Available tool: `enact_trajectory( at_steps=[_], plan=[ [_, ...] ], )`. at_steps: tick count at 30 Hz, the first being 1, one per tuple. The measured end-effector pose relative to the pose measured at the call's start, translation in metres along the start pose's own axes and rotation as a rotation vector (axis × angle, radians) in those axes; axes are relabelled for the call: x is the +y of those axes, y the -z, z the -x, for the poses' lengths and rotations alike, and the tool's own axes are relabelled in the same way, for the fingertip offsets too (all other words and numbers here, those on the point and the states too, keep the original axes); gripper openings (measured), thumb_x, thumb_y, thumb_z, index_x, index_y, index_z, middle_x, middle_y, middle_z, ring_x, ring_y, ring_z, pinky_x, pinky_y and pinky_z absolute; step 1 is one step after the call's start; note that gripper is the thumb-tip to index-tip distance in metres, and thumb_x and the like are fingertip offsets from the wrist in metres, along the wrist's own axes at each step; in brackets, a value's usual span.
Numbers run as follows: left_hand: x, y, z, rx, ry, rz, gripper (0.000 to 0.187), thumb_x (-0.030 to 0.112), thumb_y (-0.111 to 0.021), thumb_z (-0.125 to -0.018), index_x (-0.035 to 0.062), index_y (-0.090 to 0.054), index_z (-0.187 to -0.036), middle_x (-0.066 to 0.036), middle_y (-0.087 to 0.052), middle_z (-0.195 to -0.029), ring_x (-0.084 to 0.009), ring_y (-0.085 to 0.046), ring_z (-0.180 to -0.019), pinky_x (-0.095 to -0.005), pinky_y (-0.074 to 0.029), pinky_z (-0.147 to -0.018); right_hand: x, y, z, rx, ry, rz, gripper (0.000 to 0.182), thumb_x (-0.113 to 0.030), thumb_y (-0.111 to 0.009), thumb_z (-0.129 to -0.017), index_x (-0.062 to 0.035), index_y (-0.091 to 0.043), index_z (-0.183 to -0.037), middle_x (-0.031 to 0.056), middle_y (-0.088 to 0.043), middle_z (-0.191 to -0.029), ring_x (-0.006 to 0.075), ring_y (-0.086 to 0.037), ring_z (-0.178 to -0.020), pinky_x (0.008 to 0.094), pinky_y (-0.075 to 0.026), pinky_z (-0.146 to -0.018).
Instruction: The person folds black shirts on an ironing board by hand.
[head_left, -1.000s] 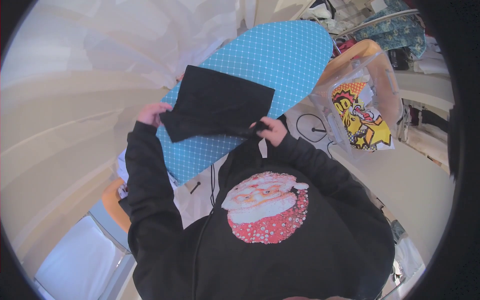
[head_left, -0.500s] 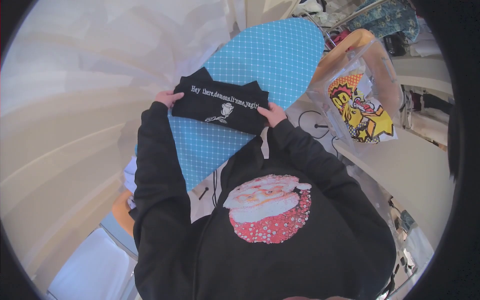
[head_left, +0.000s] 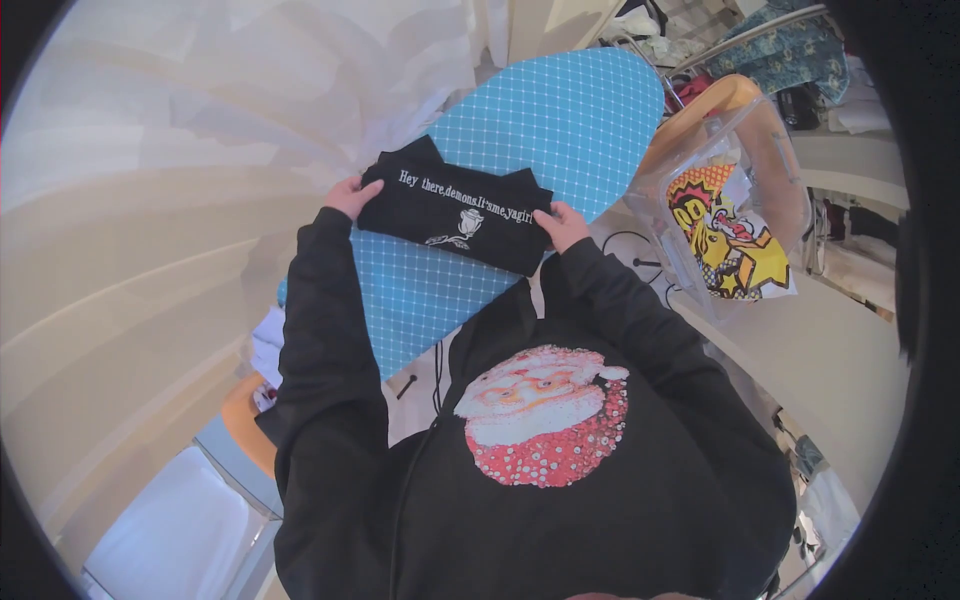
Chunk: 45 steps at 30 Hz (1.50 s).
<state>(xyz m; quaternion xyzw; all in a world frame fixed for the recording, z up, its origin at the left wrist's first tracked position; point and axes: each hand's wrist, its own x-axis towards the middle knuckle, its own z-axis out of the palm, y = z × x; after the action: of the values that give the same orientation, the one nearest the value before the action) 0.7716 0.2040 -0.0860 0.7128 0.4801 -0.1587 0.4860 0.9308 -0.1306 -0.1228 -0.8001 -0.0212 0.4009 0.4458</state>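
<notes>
A folded black T-shirt (head_left: 420, 222) with white lettering and a white rose print lies over the blue checked ironing board (head_left: 560, 110). My left hand (head_left: 353, 196) pinches its left end, thumb on top and fingers beneath. At the other end, my right hand (head_left: 565, 226) grips the edge beside the last printed word in the same way. Two dark corners of cloth stick out behind the shirt's far edge. The fingers under the fabric are hidden.
Right of the board stands a clear plastic bin (head_left: 690, 285) holding a bright yellow comic-print bag (head_left: 720, 235). An orange-rimmed basket (head_left: 735, 92) sits behind it. White curtain-like cloth (head_left: 250, 90) hangs at the left. A white chair (head_left: 180, 525) is at lower left.
The whole view has shifted slightly, with the shirt, board and bin all a little further right and lower. Both hands keep hold of the folded shirt's ends.
</notes>
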Motion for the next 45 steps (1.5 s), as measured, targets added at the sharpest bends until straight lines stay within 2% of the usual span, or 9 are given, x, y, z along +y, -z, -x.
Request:
enact_trajectory(
  at_steps=[4,7,12,16,22,28,31,36,45],
  plan=[
    [0.004,-0.005,-0.015,0.072,-0.091,-0.045,0.029,0.031,-0.057,-0.076,0.0109,-0.061,-0.096,-0.004,-0.062,-0.092,-0.0173,-0.056,-0.087,-0.0289,-0.041,-0.079,-0.010,0.004,0.004,-0.101,0.145,-0.027,0.025,-0.023,-0.056,-0.081,-0.0069,-0.056,-0.100,0.0041,-0.062,-0.092,0.0130,-0.058,-0.083,0.0257,-0.046,-0.073],
    [-0.003,-0.007,-0.018,0.099,-0.192,0.190,0.027,0.020,-0.055,-0.079,0.0091,-0.062,-0.103,-0.004,-0.062,-0.098,-0.0160,-0.055,-0.091,-0.0272,-0.041,-0.084,-0.014,0.008,0.007,-0.065,0.256,0.047,0.031,-0.023,-0.057,-0.081,-0.0097,-0.053,-0.109,0.0029,-0.061,-0.086,0.0102,-0.056,-0.078,0.0253,-0.044,-0.070],
    [-0.014,-0.010,-0.024,0.199,-0.102,0.183,0.031,0.021,-0.060,-0.076,0.0118,-0.062,-0.106,-0.005,-0.062,-0.098,-0.0156,-0.056,-0.089,-0.0263,-0.042,-0.085,-0.017,0.009,0.002,0.065,0.095,0.209,0.036,-0.034,-0.056,-0.078,-0.0096,-0.053,-0.105,-0.0030,-0.045,-0.055,0.0103,-0.045,-0.056,0.0265,-0.038,-0.059],
    [-0.022,-0.010,-0.021,0.192,-0.037,0.127,0.035,0.023,-0.063,-0.072,0.0152,-0.061,-0.106,-0.004,-0.061,-0.101,-0.0165,-0.055,-0.093,-0.0277,-0.041,-0.086,-0.013,0.008,-0.001,0.108,0.091,0.271,0.035,-0.039,-0.055,-0.078,-0.0093,-0.052,-0.098,-0.0040,-0.041,-0.049,0.0116,-0.042,-0.052,0.0284,-0.035,-0.056],
    [-0.028,-0.015,-0.001,0.300,0.030,-0.118,0.046,0.044,-0.063,-0.069,0.0090,-0.058,-0.098,-0.007,-0.058,-0.086,-0.0200,-0.056,-0.081,-0.0299,-0.042,-0.080,-0.029,0.021,0.014,0.038,0.016,0.454,0.047,-0.045,-0.057,-0.076,-0.0061,-0.050,-0.103,-0.0010,-0.054,-0.066,0.0159,-0.054,-0.065,0.0303,-0.040,-0.062],
    [-0.008,-0.019,0.016,0.150,0.069,-0.149,0.046,0.042,-0.062,-0.069,0.0047,-0.060,-0.096,-0.010,-0.062,-0.091,-0.0240,-0.058,-0.085,-0.0334,-0.043,-0.078,-0.009,0.008,0.020,-0.122,-0.185,0.242,0.061,-0.043,-0.064,-0.072,-0.0032,-0.044,-0.113,0.0081,-0.060,-0.098,0.0180,-0.059,-0.078,0.0287,-0.048,-0.062],
    [-0.011,-0.020,0.011,0.104,0.087,-0.100,0.043,0.036,-0.064,-0.070,0.0035,-0.061,-0.098,-0.011,-0.062,-0.096,-0.0253,-0.057,-0.089,-0.0335,-0.042,-0.080,0.002,-0.006,0.018,-0.135,-0.276,-0.086,0.044,-0.023,-0.068,-0.073,-0.0031,-0.051,-0.108,0.0111,-0.060,-0.101,0.0231,-0.059,-0.088,0.0337,-0.052,-0.069],
    [-0.022,-0.024,0.026,0.137,-0.030,0.225,0.040,0.027,-0.064,-0.071,0.0030,-0.061,-0.103,-0.009,-0.062,-0.099,-0.0216,-0.057,-0.090,-0.0320,-0.043,-0.083,-0.042,-0.004,0.035,-0.046,-0.115,-0.111,0.045,-0.024,-0.065,-0.064,-0.0028,-0.057,-0.104,0.0074,-0.060,-0.095,0.0184,-0.056,-0.083,0.0301,-0.045,-0.072],
    [-0.101,-0.070,0.118,0.427,-0.087,0.444,0.039,0.032,-0.063,-0.072,0.0034,-0.059,-0.098,-0.009,-0.062,-0.094,-0.0197,-0.056,-0.086,-0.0321,-0.041,-0.078,-0.052,0.005,0.001,-0.122,0.338,0.210,0.012,-0.017,-0.061,-0.062,-0.0145,-0.051,-0.069,-0.0042,-0.045,-0.065,0.0095,-0.042,-0.061,0.0243,-0.033,-0.057]
  ],
)
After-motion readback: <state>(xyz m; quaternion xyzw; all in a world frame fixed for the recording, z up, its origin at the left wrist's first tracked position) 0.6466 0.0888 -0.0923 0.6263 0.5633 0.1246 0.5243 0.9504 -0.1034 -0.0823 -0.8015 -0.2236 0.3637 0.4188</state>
